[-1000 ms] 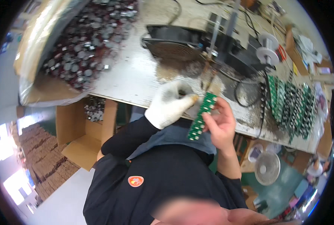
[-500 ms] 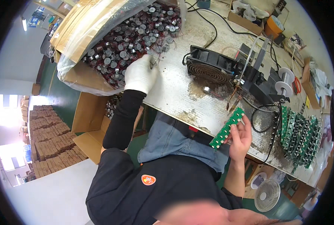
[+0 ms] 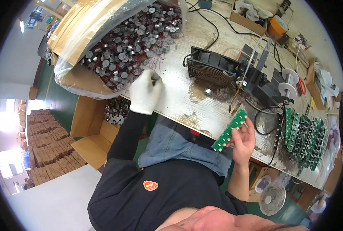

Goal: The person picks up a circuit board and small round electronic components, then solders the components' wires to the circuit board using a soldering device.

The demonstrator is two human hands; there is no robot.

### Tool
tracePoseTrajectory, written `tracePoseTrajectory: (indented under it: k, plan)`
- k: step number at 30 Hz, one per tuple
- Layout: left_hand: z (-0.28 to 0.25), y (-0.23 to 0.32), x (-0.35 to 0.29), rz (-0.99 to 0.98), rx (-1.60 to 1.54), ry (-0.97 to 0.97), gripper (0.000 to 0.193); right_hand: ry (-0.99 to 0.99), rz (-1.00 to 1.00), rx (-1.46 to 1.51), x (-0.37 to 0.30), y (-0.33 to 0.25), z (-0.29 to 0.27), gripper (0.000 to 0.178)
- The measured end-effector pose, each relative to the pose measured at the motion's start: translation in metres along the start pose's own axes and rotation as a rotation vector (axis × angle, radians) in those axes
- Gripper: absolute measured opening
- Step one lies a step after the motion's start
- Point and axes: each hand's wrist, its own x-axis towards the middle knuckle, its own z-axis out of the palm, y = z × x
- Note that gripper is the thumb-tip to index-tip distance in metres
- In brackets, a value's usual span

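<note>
My left hand, in a white glove, is closed at the table's front edge beside a heap of small silver cylinders with thin red wires. Its fingers are curled in, and what they hold, if anything, is hidden. Bare, my right hand pinches a narrow green circuit board dotted with small pale parts. The board slants over the front edge, its upper end just below the copper-coloured tips of a soldering device.
A black fan stands left of the soldering device, a lone silver cylinder in front of it. Stacked green boards lie at right. The plastic-lined carton holds the heap. Below it, an open carton contains more cylinders.
My left hand has drawn back from the heap toward the table's front edge. My right hand still holds the board in nearly the same place.
</note>
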Motion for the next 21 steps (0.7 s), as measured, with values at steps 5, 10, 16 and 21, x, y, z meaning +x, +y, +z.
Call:
tracePoseTrajectory:
  k: [5, 10, 16, 21]
  plan:
    - [0.004, 0.008, -0.018, -0.168, -0.484, -0.02, 0.021, -0.03, -0.049, -0.055, -0.002, 0.0, 0.007, 0.076]
    - [0.004, 0.034, -0.028, -0.351, -0.929, -0.167, 0.03, 0.009, -0.062, -0.091, -0.003, 0.006, 0.004, 0.074]
    - [0.01, 0.051, -0.043, -0.576, -1.135, -0.468, 0.042, 0.02, -0.037, -0.057, -0.004, 0.005, 0.005, 0.073]
    - [0.024, 0.063, -0.063, -0.456, -1.162, -0.49, 0.017, -0.023, -0.025, -0.017, -0.002, 0.003, 0.004, 0.074]
